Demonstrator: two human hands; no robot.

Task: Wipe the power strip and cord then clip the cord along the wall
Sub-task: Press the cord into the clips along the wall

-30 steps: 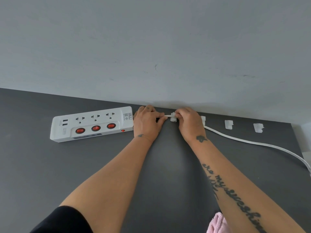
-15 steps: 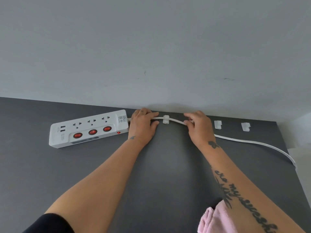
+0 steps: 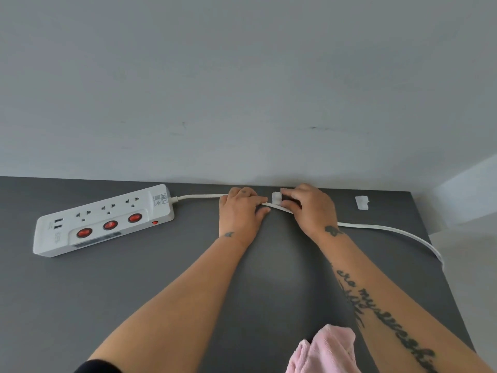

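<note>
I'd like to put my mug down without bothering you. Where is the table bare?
Bare: the wide patch in front of the power strip, left of the left forearm. Crowded: along the wall, where both hands work the cord; pink cloth nearest.

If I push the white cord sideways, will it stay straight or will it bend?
The cord already curves loosely toward the table edge, so it would probably bend rather than stay straight. Its thick round look suggests some springiness; both the left hand and right hand hold it at the clip.
</note>
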